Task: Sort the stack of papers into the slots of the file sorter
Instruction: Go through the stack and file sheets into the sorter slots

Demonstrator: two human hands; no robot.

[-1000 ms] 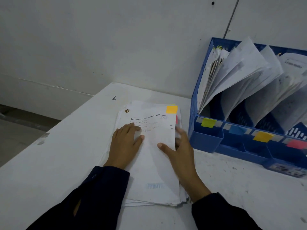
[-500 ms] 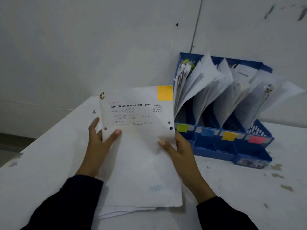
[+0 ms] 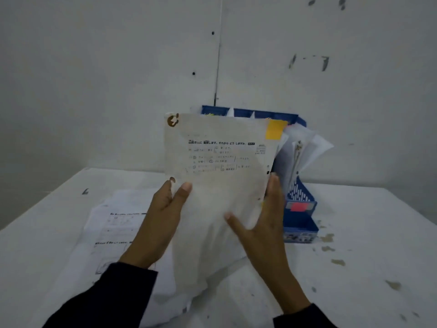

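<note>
A printed sheet [image 3: 220, 185] with an orange sticky tab [image 3: 275, 129] at its top right corner is held up in front of me. My left hand [image 3: 163, 218] pinches its left edge, thumb on the front. My right hand [image 3: 262, 223] holds the right edge, thumb across the front and fingers behind. The blue file sorter [image 3: 299, 223] stands behind the sheet, mostly hidden; its right end, a red label [image 3: 298, 206] and several filed papers [image 3: 305, 150] show. The stack of papers [image 3: 113, 230] lies flat on the table under my left forearm.
The white table [image 3: 369, 256] carries stains and spots at the right. A white wall [image 3: 118, 79] rises right behind the table and the sorter. The table's left edge runs diagonally at the far left.
Both hands went from resting on the stack to lifting the top sheet. It now stands higher and further right, covering most of the sorter, and the stack's following sheet is exposed.
</note>
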